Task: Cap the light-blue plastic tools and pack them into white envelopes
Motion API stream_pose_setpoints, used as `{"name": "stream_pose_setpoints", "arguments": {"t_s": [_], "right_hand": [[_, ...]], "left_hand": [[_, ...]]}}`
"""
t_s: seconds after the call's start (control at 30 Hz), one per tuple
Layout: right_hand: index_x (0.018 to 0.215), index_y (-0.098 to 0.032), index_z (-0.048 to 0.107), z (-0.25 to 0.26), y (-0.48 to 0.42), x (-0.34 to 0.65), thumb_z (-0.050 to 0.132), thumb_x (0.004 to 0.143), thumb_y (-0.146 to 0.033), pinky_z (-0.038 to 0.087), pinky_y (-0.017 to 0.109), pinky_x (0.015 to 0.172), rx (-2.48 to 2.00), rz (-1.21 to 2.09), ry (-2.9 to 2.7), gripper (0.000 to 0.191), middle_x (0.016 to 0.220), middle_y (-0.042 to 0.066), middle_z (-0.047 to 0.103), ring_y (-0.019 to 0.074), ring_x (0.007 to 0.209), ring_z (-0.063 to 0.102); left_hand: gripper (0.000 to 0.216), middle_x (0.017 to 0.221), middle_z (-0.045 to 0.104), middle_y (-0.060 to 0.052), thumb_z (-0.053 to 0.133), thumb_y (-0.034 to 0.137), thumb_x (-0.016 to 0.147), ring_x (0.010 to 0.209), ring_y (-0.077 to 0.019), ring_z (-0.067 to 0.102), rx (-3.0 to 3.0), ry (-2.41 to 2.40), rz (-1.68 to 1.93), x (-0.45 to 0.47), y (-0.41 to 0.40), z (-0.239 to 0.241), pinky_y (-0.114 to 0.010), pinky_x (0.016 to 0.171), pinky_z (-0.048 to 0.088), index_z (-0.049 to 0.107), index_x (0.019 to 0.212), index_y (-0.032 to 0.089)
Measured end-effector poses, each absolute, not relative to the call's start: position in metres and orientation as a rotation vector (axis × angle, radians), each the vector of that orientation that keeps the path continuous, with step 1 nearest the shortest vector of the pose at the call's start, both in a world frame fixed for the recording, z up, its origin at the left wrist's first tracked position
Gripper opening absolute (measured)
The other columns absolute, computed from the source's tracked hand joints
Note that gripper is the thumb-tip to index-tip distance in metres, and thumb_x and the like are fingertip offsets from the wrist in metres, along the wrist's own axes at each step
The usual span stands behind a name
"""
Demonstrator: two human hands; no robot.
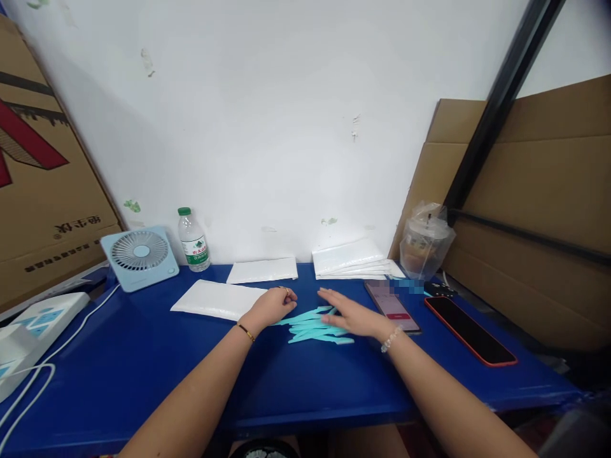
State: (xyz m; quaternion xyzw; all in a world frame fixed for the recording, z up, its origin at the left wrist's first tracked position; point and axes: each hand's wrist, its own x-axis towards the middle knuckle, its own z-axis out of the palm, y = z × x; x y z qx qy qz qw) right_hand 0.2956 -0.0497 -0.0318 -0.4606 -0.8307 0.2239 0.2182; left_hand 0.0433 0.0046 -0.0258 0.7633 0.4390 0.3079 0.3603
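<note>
A loose pile of thin turquoise strips lies at the middle of the blue table. My left hand is at the pile's left side with its fingers curled in; what they hold, if anything, is hidden. One strip's end reaches under that hand. Over the pile's right side, my right hand has its fingers stretched out and the thumb apart, touching or just above the strips. A white padded envelope lies left of my left hand, its right end partly behind the hand.
Against the wall are another white envelope and a stack of white envelopes. A light-blue fan, water bottle and power strip stand left. Two phones and a bagged drink cup are right.
</note>
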Motion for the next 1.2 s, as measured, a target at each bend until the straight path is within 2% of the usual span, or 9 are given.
{"name": "stream_pose_setpoints", "arguments": {"t_s": [0.1, 0.17, 0.23, 0.43, 0.7, 0.83, 0.97, 1.07, 1.2], "right_hand": [[0.094, -0.021, 0.069, -0.026, -0.029, 0.304, 0.054, 0.082, -0.04, 0.046, 0.032, 0.081, -1.343, 0.564, -2.211, 0.027, 0.101, 0.007, 0.063, 0.0202, 0.091, 0.059], [0.079, -0.019, 0.07, -0.028, -0.014, 0.306, 0.063, 0.073, -0.034, 0.047, 0.027, 0.068, -1.375, 0.642, -2.231, 0.018, 0.083, 0.003, 0.062, 0.0163, 0.073, 0.058], [0.076, -0.018, 0.068, -0.035, -0.003, 0.305, 0.068, 0.066, -0.031, 0.044, 0.024, 0.061, -1.377, 0.728, -2.22, 0.017, 0.079, 0.002, 0.06, 0.0138, 0.067, 0.055], [0.073, -0.016, 0.064, -0.052, 0.003, 0.301, 0.063, 0.07, -0.032, 0.04, 0.022, 0.055, -1.346, 0.844, -2.138, 0.016, 0.069, 0.0, 0.057, 0.0114, 0.06, 0.05], [0.077, -0.013, 0.063, -0.048, 0.009, 0.319, 0.066, 0.07, -0.039, 0.039, 0.023, 0.058, -1.303, 1.108, -1.942, 0.027, 0.065, 0.0, 0.059, 0.01, 0.058, 0.05], [0.079, -0.013, 0.065, -0.053, 0.011, 0.321, 0.068, 0.067, -0.04, 0.04, 0.023, 0.057, -1.397, 1.014, -1.952, 0.029, 0.066, 0.0, 0.059, 0.0108, 0.059, 0.05], [0.081, -0.015, 0.066, -0.048, 0.007, 0.319, 0.066, 0.07, -0.04, 0.04, 0.023, 0.058, -1.39, 0.805, -1.953, 0.027, 0.07, 0.001, 0.057, 0.0113, 0.061, 0.049], [0.076, -0.016, 0.068, -0.042, 0.0, 0.315, 0.062, 0.073, -0.04, 0.04, 0.023, 0.057, -1.356, 0.798, -2.038, 0.025, 0.07, 0.001, 0.057, 0.0116, 0.061, 0.049], [0.075, -0.017, 0.069, -0.04, -0.008, 0.302, 0.067, 0.069, -0.039, 0.04, 0.022, 0.057, -1.332, 0.836, -2.143, 0.023, 0.076, 0.002, 0.058, 0.0118, 0.063, 0.052]], "left_hand": [[0.014, 0.062, 0.063, 0.0, 0.07, 0.03, 0.056, 0.053, -0.0146, 0.054, 2.101, 1.136, 0.552, 0.052, 0.009, -0.025, -0.023, 0.05, 0.036, 0.068, 0.068, 0.022], [0.01, 0.062, 0.064, 0.0, 0.07, 0.027, 0.055, 0.054, -0.0148, 0.054, 2.148, 1.154, 0.451, 0.06, 0.01, -0.022, -0.023, 0.05, 0.034, 0.068, 0.064, 0.022], [0.004, 0.061, 0.064, -0.001, 0.069, 0.023, 0.056, 0.055, -0.0156, 0.055, 2.17, 1.171, 0.391, 0.066, 0.011, -0.021, -0.023, 0.05, 0.033, 0.067, 0.059, 0.021], [0.02, 0.066, 0.066, -0.002, 0.059, 0.039, 0.069, 0.058, -0.0162, 0.055, 2.169, 1.2, 0.473, 0.068, 0.016, -0.028, -0.024, 0.05, 0.033, 0.068, 0.069, 0.021], [0.016, 0.064, 0.062, -0.001, 0.057, 0.032, 0.073, 0.055, -0.0136, 0.051, 2.22, 1.187, 0.539, 0.06, 0.03, -0.039, -0.023, 0.051, 0.032, 0.067, 0.07, 0.02], [0.014, 0.073, 0.062, 0.0, 0.06, 0.033, 0.073, 0.064, -0.014, 0.054, 2.335, 1.231, 0.506, 0.062, 0.03, -0.038, -0.023, 0.054, 0.033, 0.066, 0.08, 0.023], [0.023, 0.084, 0.062, -0.001, 0.06, 0.043, 0.073, 0.073, -0.0148, 0.055, 2.428, 1.197, 0.495, 0.064, 0.018, -0.028, -0.023, 0.059, 0.036, 0.066, 0.083, 0.023], [0.023, 0.079, 0.063, 0.0, 0.062, 0.044, 0.069, 0.068, -0.0142, 0.055, 2.442, 1.119, 0.327, 0.064, 0.01, -0.023, -0.023, 0.056, 0.035, 0.067, 0.074, 0.022], [0.018, 0.07, 0.063, 0.0, 0.059, 0.036, 0.071, 0.061, -0.0131, 0.054, 2.357, 1.158, 0.236, 0.067, 0.008, -0.028, -0.022, 0.051, 0.033, 0.065, 0.071, 0.019]]}}
